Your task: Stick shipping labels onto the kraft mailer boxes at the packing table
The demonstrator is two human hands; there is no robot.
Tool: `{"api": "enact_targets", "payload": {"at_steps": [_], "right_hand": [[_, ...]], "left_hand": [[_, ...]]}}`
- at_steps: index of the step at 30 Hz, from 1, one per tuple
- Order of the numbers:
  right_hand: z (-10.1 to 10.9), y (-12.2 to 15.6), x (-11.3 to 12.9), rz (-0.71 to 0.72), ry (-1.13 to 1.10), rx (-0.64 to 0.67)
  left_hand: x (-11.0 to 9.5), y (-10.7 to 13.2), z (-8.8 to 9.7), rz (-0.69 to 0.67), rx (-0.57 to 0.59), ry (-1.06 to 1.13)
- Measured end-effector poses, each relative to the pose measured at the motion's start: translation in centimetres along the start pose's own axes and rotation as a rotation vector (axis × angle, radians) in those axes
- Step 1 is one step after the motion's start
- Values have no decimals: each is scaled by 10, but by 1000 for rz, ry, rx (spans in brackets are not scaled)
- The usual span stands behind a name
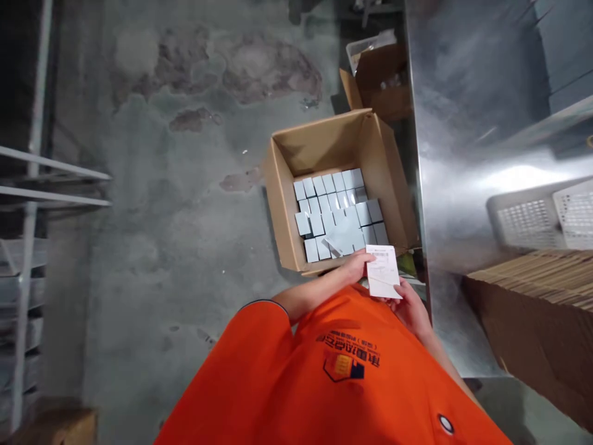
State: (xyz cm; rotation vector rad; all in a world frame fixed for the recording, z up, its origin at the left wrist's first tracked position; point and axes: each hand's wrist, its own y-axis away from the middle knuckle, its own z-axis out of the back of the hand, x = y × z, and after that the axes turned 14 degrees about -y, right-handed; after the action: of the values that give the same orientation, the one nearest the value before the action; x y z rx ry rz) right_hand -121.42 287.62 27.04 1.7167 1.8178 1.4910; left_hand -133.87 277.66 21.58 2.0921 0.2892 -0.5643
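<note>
A white printed paper slip [382,273], with a barcode near its top, is held close to my body at the near right corner of the carton. My left hand [356,267] pinches the slip's left edge. My right hand [409,304] grips its lower right corner, with some fingers hidden beneath it. Just beyond my hands stands an open cardboard carton [324,141]. Inside it are rows of small pale boxes [319,204]. A loose flat pale sheet [345,233] lies over some of them.
To the right runs a metal table [456,204] bearing white perforated baskets [528,221] and a stack of flat cardboard [542,278]. Another open carton [384,80] sits beyond mine, by the table's edge. A metal rack [28,247] stands at the left on the concrete floor.
</note>
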Motion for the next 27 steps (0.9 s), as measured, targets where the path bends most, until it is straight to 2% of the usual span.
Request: {"api": "enact_targets", "payload": {"at_steps": [4,9,14,18,22,24,27], "right_hand": [[5,2,-5,20,4,6],[16,16,-16,-35,20,-51],[38,35,-32,33,-112,-144],[71,54,-49,130,-141,-211],[115,77,-68,213,-159,-238],[141,89,-77,244,-162,-228],[186,111,-94,310,-149,-201]], "left_hand": [[10,6,-2,13,-29,31],[35,4,-5,111,-93,18],[55,-7,-13,44,-230,-9],[56,-11,-15,-72,-321,-56],[64,3,-26,-210,-224,-194],[81,18,-39,-233,-177,-256],[126,45,-68,-273,-113,-345]]}}
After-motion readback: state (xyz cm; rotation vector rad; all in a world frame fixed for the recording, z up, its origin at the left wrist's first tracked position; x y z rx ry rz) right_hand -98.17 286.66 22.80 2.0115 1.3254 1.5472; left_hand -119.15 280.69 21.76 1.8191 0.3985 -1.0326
